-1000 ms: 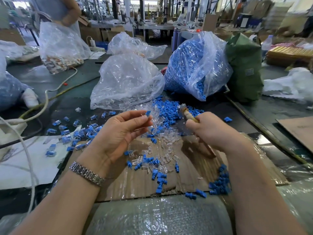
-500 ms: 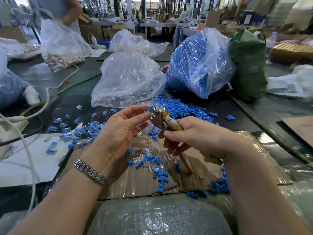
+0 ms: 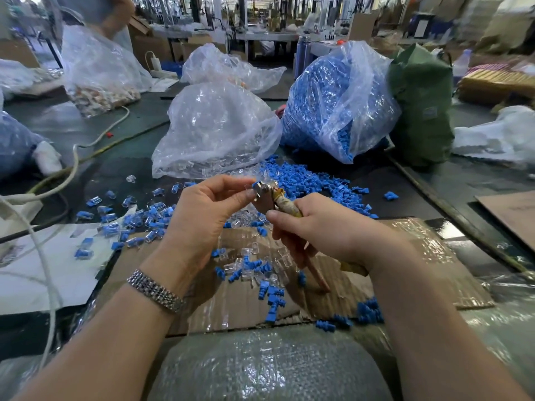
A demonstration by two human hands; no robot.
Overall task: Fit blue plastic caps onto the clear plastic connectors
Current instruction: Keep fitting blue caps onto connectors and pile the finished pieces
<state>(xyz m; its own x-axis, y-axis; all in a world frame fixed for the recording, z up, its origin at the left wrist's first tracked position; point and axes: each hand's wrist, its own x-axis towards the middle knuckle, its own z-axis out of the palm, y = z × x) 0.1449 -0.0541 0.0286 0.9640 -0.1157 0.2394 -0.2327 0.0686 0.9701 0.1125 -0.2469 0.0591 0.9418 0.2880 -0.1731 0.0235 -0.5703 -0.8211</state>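
The left hand pinches a small connector with a cap between thumb and forefinger, as it did half a second ago. The pliers now meet that piece, nearer than before. The right hand grips the pliers' handles. Loose caps lie beyond; more on the cardboard.

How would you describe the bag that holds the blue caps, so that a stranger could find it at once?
Start from the dark work table, past the brown cardboard sheet in front of the person. Three clear plastic bags stand at the table's middle. The right one, the clear plastic bag packed with blue plastic caps, leans against a dark green fabric sack; it alone looks solid blue.
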